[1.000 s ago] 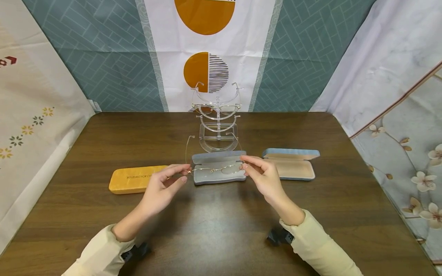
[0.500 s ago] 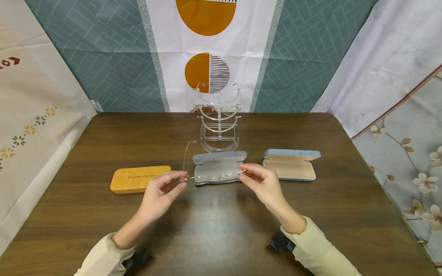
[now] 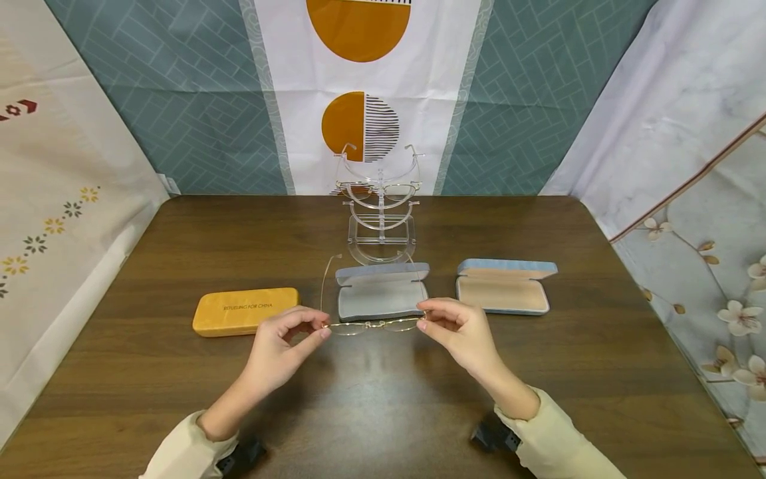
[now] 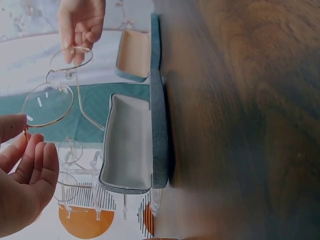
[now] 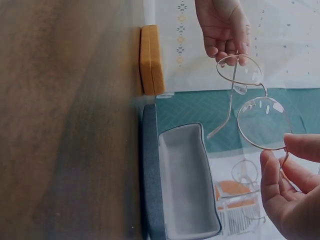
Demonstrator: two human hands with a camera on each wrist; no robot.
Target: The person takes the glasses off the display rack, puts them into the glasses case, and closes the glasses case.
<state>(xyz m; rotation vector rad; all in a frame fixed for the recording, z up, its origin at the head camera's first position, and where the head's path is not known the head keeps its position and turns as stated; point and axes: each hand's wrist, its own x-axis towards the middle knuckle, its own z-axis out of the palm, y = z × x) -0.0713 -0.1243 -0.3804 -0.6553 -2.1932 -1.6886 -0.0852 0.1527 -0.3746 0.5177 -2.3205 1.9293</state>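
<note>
A pair of thin gold-rimmed eyeglasses (image 3: 376, 324) is held up in front of the open grey case (image 3: 383, 303), temples unfolded and pointing away from me. My left hand (image 3: 281, 342) pinches the left hinge corner between thumb and fingers. At the opposite corner, my right hand (image 3: 463, 336) pinches the frame likewise. In the left wrist view the round lens (image 4: 48, 105) nearest that hand shows clearly. The right wrist view shows the other round lens (image 5: 264, 122) beside the right fingertips. The grey case lies beyond the glasses, its inside bare.
A closed yellow case (image 3: 245, 311) lies left of the grey one, close to my left hand. To the right is an open blue case (image 3: 504, 293) with a beige lining. Behind stands a clear display rack (image 3: 381, 229) bearing another pair of gold-rimmed glasses (image 3: 359, 189).
Both hands have drawn the eyeglasses back toward me, from over the grey case to in front of it. The pinch at each corner stays the same.
</note>
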